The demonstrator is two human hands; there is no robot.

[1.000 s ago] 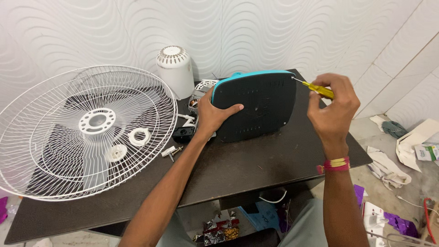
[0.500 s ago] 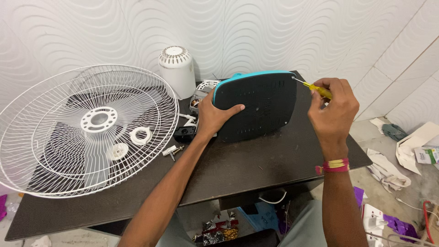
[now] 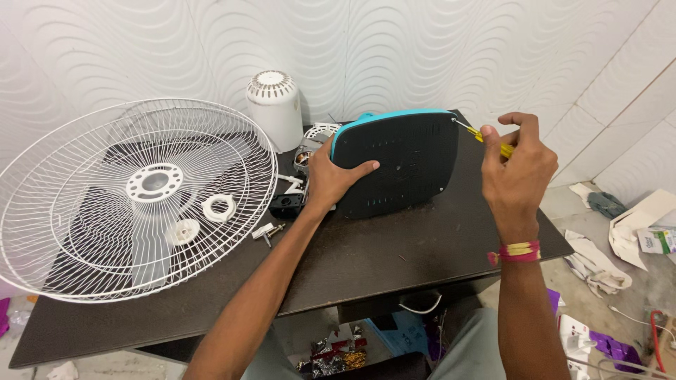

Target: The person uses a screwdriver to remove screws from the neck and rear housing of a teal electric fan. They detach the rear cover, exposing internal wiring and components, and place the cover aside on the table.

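screwdriver at the corner of a propped-up fan base

the right hand (image 3: pixel 520 169) is closed around a yellow-handled screwdriver (image 3: pixel 493 141), fingers pinching the handle so it can be twisted; the thin metal tip runs toward 10 o'clock and meets the upper right corner of the black base plate (image 3: pixel 398 165), apparently at a screw there. a red and yellow thread band (image 3: pixel 517 252) sits on that wrist.

the left hand (image 3: pixel 329 176) is clamped on the plate's left edge, thumb pressed flat across the black face and fingers hidden behind it. that grip seems to hold the plate tilted up on its lower edge, steady against the push of the tool. the plate has a teal rim along its top and stands at the far middle of the dark table (image 3: pixel 394 260).

at 9 o'clock from the left hand lie small loose parts: a black block (image 3: pixel 285 205), a screw piece (image 3: pixel 265 231). further left a white wire fan guard (image 3: pixel 134 197) lies flat with two white plastic rings inside it. at 11 o'clock a white motor cover (image 3: pixel 274 109) stands by the wall.
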